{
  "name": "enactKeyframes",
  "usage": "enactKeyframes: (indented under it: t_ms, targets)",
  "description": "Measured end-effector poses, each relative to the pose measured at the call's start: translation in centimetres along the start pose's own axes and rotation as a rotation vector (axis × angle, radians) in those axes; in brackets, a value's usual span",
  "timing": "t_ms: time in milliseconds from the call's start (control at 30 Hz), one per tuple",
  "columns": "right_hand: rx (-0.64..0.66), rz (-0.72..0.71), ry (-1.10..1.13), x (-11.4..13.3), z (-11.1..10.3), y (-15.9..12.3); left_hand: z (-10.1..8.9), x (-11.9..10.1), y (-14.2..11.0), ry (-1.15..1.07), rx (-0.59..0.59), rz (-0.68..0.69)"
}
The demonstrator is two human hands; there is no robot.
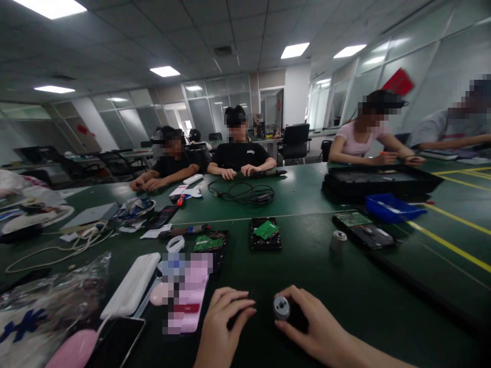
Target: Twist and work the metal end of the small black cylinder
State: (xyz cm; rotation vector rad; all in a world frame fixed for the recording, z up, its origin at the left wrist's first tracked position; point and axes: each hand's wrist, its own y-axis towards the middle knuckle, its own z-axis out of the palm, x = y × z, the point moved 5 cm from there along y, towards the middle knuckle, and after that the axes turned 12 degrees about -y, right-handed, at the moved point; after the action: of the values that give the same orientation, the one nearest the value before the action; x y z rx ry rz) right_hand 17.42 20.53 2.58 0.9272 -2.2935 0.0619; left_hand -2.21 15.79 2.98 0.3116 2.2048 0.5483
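My right hand (310, 319) grips a small round metal motor (282, 307) between thumb and fingers, its end face with dark holes turned toward me. To its left, my left hand (226, 319) hovers over the green table with fingers curved and the thumb apart; I see nothing held in it. Beyond the hands lies a hard drive (256, 243) with a loose green circuit board (266, 230) on top. Farther right a second metal cylinder (339, 240), much like the motor, stands upright on the table. Another hard drive (220, 255) with a green board (207, 243) is partly covered by a pink item.
On the left are a white power bank (132, 283), a phone (115, 342), a plastic bag (49, 306) and an electric screwdriver (184, 231). Open drive parts (370, 235), a blue bin (395, 208) and a black tray (379, 184) sit right. A coiled cable (245, 194) lies ahead; several people sit opposite.
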Motion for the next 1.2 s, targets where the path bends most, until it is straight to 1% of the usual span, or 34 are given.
enactKeyframes:
  t_ms: [67, 133, 200, 267, 400, 500, 633, 733, 800, 933, 1100, 1200]
  targets:
    - [-0.02, -0.011, -0.013, 0.0, -0.1, 0.0, 1.1, -1.8, 1.1, -0.103, 0.012, 0.078]
    - [-0.034, -0.025, -0.029, 0.0, 0.0, 0.1, 2.3, -3.0, 1.8, -0.166, 0.01, 0.11]
    - [-0.035, -0.041, -0.046, 0.0, 0.1, 0.2, 3.3, -3.5, 2.1, -0.207, -0.008, 0.094]
    - [-0.033, -0.058, -0.06, 0.1, 0.2, 0.3, 4.0, -3.5, 2.0, -0.243, -0.022, 0.069]
    - [-0.035, -0.083, -0.069, 0.2, 0.2, 0.3, 4.1, -3.2, 1.8, -0.304, -0.017, 0.036]
    - [-0.04, -0.089, -0.054, 0.3, 0.0, 0.3, 4.0, -3.1, 1.8, -0.297, 0.012, 0.022]
    - [-0.031, -0.092, -0.045, 0.3, 0.0, 0.3, 3.8, -3.3, 2.2, -0.237, 0.099, 0.075]
    - [-0.022, -0.091, -0.059, 0.3, 0.1, 0.3, 3.5, -3.8, 2.8, -0.215, 0.205, 0.114]
    - [-0.025, -0.081, -0.075, 0.2, 0.2, 0.3, 3.1, -4.1, 3.3, -0.226, 0.257, 0.083]
    - [-0.035, -0.079, -0.073, 0.2, 0.2, 0.3, 2.3, -4.2, 4.0, -0.267, 0.229, -0.065]
    - [-0.016, -0.089, -0.068, 0.3, 0.1, 0.5, 2.8, -3.6, 3.8, -0.346, 0.182, -0.196]
    - [-0.025, -0.084, -0.075, 0.1, 0.2, 0.4, 3.4, -3.3, 3.4, -0.453, 0.191, -0.232]
